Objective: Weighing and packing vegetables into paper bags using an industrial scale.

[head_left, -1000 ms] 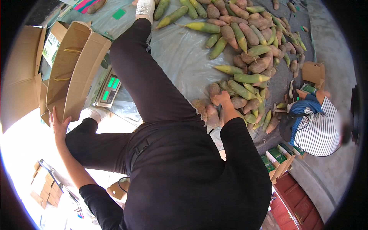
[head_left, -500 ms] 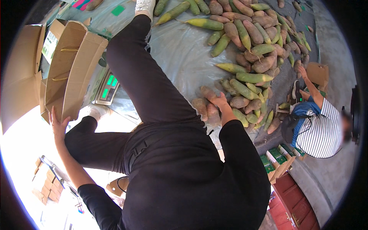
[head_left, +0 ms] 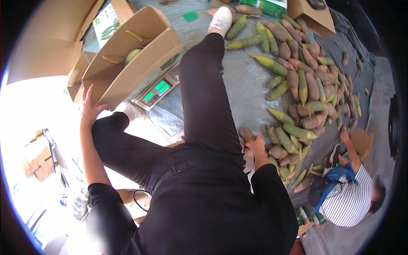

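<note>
Grey tarpaulin (head_left: pixel 250 80) covers the floor; harsh glare whitens the left side.

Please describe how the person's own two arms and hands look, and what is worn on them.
Both arms wear black long sleeves pushed up toward the elbows, leaving the forearms bare. The left hand and right hand are bare too: no gloves, and no watch or ring is visible.

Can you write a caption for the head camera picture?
Left hand on cardboard box, right hand grabbing a bamboo shoot.
</note>
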